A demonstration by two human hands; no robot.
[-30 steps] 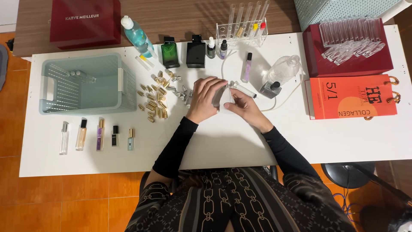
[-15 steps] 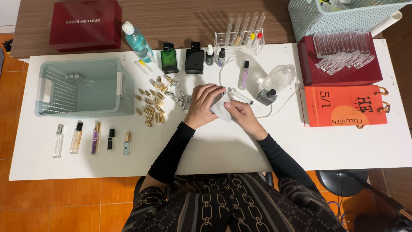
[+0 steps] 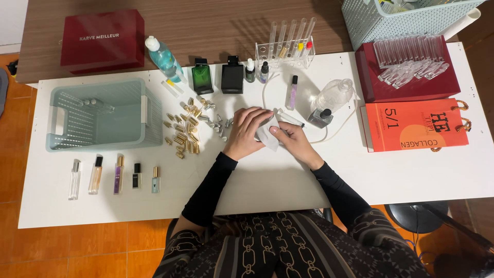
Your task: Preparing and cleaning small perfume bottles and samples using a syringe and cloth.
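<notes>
Both my hands meet at the middle of the white table (image 3: pixel 267 175). My left hand (image 3: pixel 247 133) curls over a small object that is mostly hidden, pressed against a white cloth or tissue (image 3: pixel 267 138). My right hand (image 3: pixel 290 138) grips that white cloth from the right, thumb against it. A thin clear syringe-like tube (image 3: pixel 289 117) lies just beyond my right hand. A scatter of several gold and silver caps (image 3: pixel 188 128) lies left of my left hand.
A pale green basket (image 3: pixel 100 113) stands at the left, with several small perfume vials (image 3: pixel 116 174) in a row before it. Green (image 3: pixel 202 77) and black (image 3: pixel 232 76) bottles, a test tube rack (image 3: pixel 285 49), a clear flask (image 3: pixel 334 95), red boxes (image 3: pixel 406 77) and an orange box (image 3: pixel 417 126) line the back and right.
My hands have stayed together on the cloth, with small shifts of the fingers. The camera view has drifted slightly.
</notes>
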